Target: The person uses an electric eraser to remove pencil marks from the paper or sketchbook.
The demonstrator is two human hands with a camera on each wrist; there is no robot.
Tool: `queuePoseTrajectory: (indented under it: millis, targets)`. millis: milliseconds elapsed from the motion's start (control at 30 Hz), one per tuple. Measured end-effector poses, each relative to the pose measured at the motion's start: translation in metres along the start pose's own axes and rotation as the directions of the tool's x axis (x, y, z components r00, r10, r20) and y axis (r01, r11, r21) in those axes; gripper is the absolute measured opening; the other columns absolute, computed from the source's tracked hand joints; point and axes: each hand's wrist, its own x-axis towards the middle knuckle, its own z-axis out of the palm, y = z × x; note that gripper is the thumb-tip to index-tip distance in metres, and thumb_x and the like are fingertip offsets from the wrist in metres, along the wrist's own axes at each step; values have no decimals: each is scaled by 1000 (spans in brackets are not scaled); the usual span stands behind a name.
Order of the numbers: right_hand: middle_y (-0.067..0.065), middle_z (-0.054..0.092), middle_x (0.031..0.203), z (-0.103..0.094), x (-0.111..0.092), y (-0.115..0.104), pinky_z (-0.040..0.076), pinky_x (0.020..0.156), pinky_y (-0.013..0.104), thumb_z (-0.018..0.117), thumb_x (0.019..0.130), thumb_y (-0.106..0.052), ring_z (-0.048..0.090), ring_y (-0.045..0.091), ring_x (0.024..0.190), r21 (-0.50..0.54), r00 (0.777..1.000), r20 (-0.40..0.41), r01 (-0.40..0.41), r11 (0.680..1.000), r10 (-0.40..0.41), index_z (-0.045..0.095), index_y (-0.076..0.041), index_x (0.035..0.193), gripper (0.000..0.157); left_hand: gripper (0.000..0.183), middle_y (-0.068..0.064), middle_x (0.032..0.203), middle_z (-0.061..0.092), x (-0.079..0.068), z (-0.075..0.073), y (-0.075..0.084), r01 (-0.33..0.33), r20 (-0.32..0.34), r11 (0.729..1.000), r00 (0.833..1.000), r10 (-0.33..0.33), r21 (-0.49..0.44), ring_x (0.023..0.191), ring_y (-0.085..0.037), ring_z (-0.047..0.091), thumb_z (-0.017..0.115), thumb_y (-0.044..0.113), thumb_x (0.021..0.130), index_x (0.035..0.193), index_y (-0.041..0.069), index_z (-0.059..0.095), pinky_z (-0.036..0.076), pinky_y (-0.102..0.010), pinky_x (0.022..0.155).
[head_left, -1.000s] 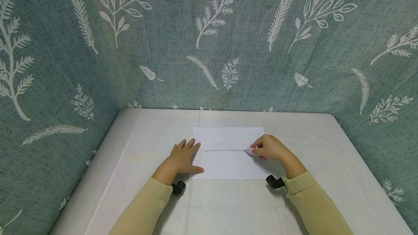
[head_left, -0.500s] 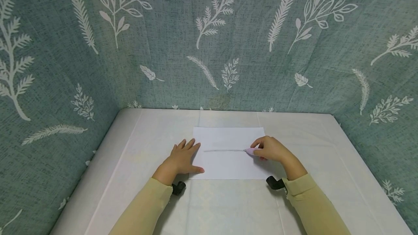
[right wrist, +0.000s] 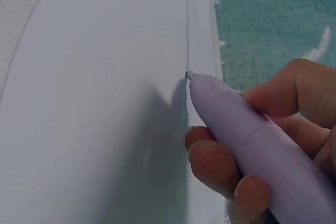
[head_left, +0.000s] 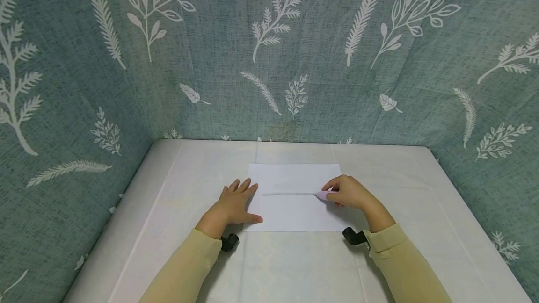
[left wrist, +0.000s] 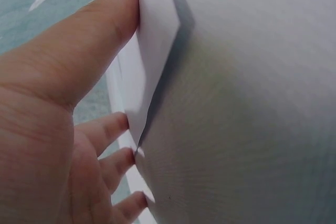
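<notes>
Little changed against the two earlier head frames: on the white sheet (head_left: 294, 214), the purple pen-like tool (right wrist: 231, 114) has its tip at the same right end of the thin dark line (head_left: 288, 194), which looks no longer; drawn or cut, can't tell. Right hand (head_left: 351, 192) pinches the tool between thumb and fingers, over the sheet's right side, hiding the tool's rear in the head view. Left hand (head_left: 233, 202) stays spread wide across the sheet's left edge, thumb on the paper, covering part of that edge. Black wrist device (head_left: 229, 242) just off the sheet's near-left corner; black camera mount (head_left: 354, 236) beside its near-right. White tablecloth (head_left: 202, 162) under the sheet; leaf-patterned green fabric (head_left: 227, 46) beyond.
</notes>
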Motion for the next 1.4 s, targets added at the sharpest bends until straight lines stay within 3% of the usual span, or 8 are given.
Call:
queuePoseTrajectory:
  millis: [1400]
  targets:
    - [4, 62, 58, -4, 1, -5, 43, 46, 30, 67, 80, -18, 54, 15, 49, -55, 1000, -16, -27, 998, 26, 73, -15, 98, 20, 104, -7, 153, 16, -1, 0, -1, -13, -10, 1000, 1000, 13, -9, 138, -38, 8, 68, 68, 63, 146, 21, 28, 9, -59, 107]
